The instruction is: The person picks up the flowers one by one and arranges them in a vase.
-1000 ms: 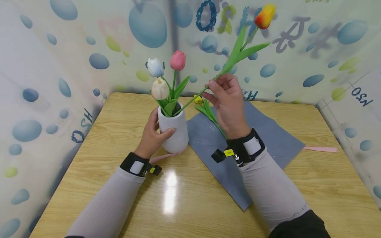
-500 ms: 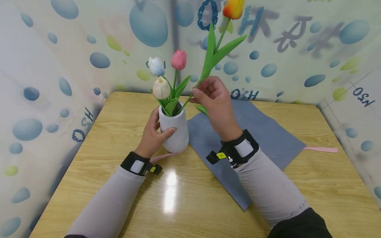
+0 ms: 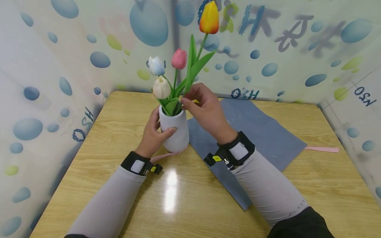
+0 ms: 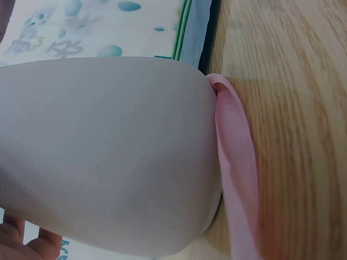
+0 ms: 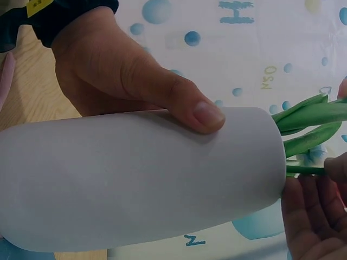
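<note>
A white vase (image 3: pixel 175 134) stands upright on the table, and my left hand (image 3: pixel 151 136) grips its left side, thumb across the front. In the right wrist view that thumb (image 5: pixel 203 115) lies near the vase's rim. White, pale blue-white and pink tulips (image 3: pixel 179 59) stand in the vase. My right hand (image 3: pixel 208 110) pinches the green stem of a yellow-orange tulip (image 3: pixel 209 19) at the right side of the rim. The right wrist view shows this stem (image 5: pixel 304 170) running into the vase's mouth; its lower end is hidden inside.
Grey-blue wrapping paper (image 3: pixel 262 138) lies right of the vase. A pink ribbon (image 3: pixel 322 149) sticks out from its right corner, and another pink ribbon (image 4: pixel 238 162) lies at the vase's base. Green stems (image 4: pixel 182 30) lie on the paper, mostly hidden behind my right hand.
My right hand has moved left and down toward the vase's rim, and the yellow-orange tulip has swung from leaning far right to nearly upright. The left hand and vase have stayed put.
</note>
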`<action>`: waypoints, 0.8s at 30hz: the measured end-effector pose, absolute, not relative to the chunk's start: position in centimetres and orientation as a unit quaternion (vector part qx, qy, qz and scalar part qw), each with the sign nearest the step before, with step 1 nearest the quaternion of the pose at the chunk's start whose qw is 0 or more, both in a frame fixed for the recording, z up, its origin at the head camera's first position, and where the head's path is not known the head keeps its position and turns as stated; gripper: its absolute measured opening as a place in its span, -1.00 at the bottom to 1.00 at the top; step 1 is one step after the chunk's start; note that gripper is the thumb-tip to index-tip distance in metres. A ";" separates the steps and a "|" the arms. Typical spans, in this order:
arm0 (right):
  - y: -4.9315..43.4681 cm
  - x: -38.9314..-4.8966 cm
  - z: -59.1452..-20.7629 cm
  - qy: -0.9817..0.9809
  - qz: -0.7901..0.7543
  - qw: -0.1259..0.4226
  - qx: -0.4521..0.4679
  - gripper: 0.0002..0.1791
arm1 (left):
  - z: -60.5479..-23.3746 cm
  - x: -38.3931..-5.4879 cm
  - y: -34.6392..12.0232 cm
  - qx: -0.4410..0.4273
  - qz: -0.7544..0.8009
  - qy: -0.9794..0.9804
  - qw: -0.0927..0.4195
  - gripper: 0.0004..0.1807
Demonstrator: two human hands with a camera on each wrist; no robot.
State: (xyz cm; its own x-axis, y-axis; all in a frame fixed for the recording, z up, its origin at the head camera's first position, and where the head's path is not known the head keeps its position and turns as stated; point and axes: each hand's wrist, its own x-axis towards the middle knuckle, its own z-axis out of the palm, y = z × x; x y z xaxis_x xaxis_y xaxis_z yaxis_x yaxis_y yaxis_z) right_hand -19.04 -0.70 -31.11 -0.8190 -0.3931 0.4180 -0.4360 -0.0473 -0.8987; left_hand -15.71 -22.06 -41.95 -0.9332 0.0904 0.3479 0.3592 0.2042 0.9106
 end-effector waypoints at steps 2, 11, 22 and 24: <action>-0.7 -19.0 -31.0 -0.706 0.641 0.019 0.301 -0.76 | -42.0 -15.7 -22.1 -0.149 -0.612 -0.768 0.111 -0.10; -1.0 -18.8 -30.7 -0.768 0.560 0.037 0.309 -0.73 | -42.1 -15.8 -22.1 -0.151 -0.614 -0.766 0.112 -0.10; -1.2 -18.6 -30.5 -0.809 0.491 0.023 0.321 -0.78 | -42.0 -15.6 -22.1 -0.152 -0.614 -0.767 0.111 -0.09; -1.2 -18.6 -30.5 -0.808 0.491 0.021 0.324 -0.77 | -42.0 -15.6 -22.1 -0.151 -0.614 -0.767 0.110 -0.09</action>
State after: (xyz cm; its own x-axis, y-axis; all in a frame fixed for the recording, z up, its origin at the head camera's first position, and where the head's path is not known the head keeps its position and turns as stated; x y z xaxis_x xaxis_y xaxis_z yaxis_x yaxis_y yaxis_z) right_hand -18.65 -1.21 -30.49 -0.7886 -0.5042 0.3520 -0.5448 0.3075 -0.7802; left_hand -15.61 -22.06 -41.96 -0.9297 0.0969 0.3553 0.3679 0.2012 0.9078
